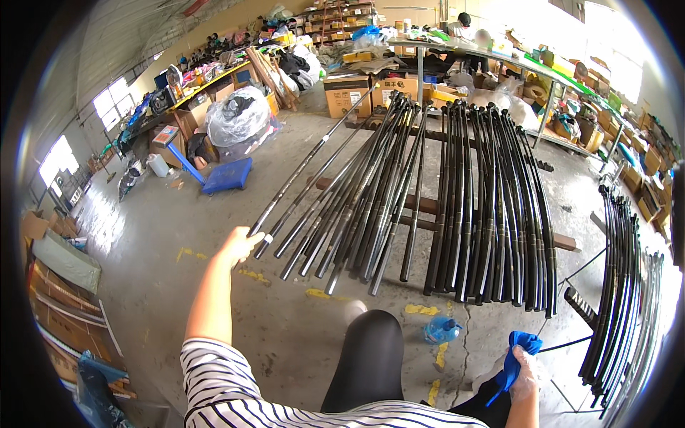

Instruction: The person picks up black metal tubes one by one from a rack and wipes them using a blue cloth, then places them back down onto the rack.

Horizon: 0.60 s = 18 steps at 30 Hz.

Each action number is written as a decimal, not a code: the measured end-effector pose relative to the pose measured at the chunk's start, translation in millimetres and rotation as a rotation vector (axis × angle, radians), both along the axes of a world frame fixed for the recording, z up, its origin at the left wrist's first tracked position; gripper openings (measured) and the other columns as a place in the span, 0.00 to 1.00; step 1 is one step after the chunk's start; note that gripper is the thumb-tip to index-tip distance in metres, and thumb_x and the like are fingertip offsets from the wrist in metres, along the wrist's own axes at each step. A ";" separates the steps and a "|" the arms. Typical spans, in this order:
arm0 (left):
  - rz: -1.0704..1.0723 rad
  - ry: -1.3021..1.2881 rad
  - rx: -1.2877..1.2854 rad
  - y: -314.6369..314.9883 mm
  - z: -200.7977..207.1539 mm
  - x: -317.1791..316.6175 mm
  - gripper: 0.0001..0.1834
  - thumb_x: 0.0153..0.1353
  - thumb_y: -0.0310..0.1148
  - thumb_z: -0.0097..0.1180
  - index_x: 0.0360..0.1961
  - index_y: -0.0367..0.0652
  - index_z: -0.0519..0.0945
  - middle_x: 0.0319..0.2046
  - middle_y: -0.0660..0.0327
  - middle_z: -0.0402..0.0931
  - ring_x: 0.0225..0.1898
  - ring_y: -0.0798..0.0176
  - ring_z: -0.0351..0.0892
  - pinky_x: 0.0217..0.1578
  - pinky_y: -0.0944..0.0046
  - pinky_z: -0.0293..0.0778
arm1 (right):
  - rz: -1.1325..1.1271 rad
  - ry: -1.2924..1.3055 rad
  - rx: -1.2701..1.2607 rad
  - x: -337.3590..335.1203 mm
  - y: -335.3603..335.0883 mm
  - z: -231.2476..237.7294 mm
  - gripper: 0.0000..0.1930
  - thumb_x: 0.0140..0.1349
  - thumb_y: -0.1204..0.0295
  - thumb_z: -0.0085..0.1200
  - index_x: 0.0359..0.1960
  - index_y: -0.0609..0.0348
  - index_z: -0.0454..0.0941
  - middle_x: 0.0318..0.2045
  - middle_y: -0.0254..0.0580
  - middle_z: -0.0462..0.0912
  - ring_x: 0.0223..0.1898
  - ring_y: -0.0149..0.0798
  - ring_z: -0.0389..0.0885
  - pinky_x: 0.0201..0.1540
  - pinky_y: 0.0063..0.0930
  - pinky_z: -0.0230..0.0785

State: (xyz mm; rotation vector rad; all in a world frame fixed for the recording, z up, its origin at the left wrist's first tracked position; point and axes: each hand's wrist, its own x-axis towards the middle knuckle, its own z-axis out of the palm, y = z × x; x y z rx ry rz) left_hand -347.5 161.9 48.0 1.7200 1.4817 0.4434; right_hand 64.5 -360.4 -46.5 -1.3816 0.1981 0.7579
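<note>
My left hand (241, 246) is closed on the near end of a long, slim, dark pole (296, 175) with pale bands. That pole lies at a slant, left of the others. Close beside my fingers is the near end of a second pole (285, 220). Many black poles (371, 214) fan out to the right of it, resting on low wooden rails (428, 205). Another group of black poles (492, 214) lies side by side farther right. My right hand (526, 378), at the lower right, grips a bunched blue cloth (511, 365).
A clear blue plastic bottle (441, 329) stands on the floor near my knee. More poles (617, 285) lean in a rack at the far right. A blue platform trolley (227, 176), a plastic-wrapped bundle (242, 118) and cartons (348, 96) stand beyond. A person (464, 28) is behind a long table (499, 55).
</note>
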 end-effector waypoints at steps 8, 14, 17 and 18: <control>-0.322 -0.733 -0.708 -139.4 -36.3 -25.8 0.16 0.57 0.41 0.58 0.22 0.43 0.67 0.10 0.68 0.61 0.09 0.72 0.59 0.11 0.67 0.56 | 0.010 0.104 0.047 3.2 -19.2 -8.0 0.16 0.39 0.77 0.62 0.34 0.55 0.76 0.25 0.33 0.75 0.25 0.35 0.74 0.27 0.29 0.69; -0.646 -0.851 -0.852 -264.8 -19.9 66.3 0.22 0.58 0.45 0.55 0.40 0.35 0.72 0.19 0.64 0.67 0.17 0.73 0.63 0.20 0.75 0.62 | 0.285 -0.276 0.203 6.8 51.7 79.9 0.21 0.45 0.78 0.59 0.44 0.54 0.74 0.32 0.30 0.75 0.34 0.29 0.73 0.40 0.25 0.66; -0.708 -0.688 -0.852 -303.9 -13.3 101.6 0.16 0.63 0.42 0.49 0.36 0.36 0.72 0.15 0.67 0.61 0.14 0.77 0.55 0.14 0.76 0.54 | 0.131 -0.268 0.661 11.7 78.5 116.4 0.20 0.52 0.71 0.59 0.48 0.56 0.71 0.37 0.32 0.77 0.34 0.28 0.74 0.40 0.24 0.68; -0.732 -0.635 -0.882 -315.0 -15.3 104.7 0.17 0.63 0.42 0.48 0.36 0.36 0.72 0.15 0.68 0.61 0.14 0.77 0.54 0.14 0.76 0.53 | 0.100 -0.229 0.747 16.3 82.3 121.4 0.20 0.54 0.67 0.58 0.49 0.56 0.71 0.39 0.34 0.78 0.34 0.28 0.75 0.38 0.24 0.69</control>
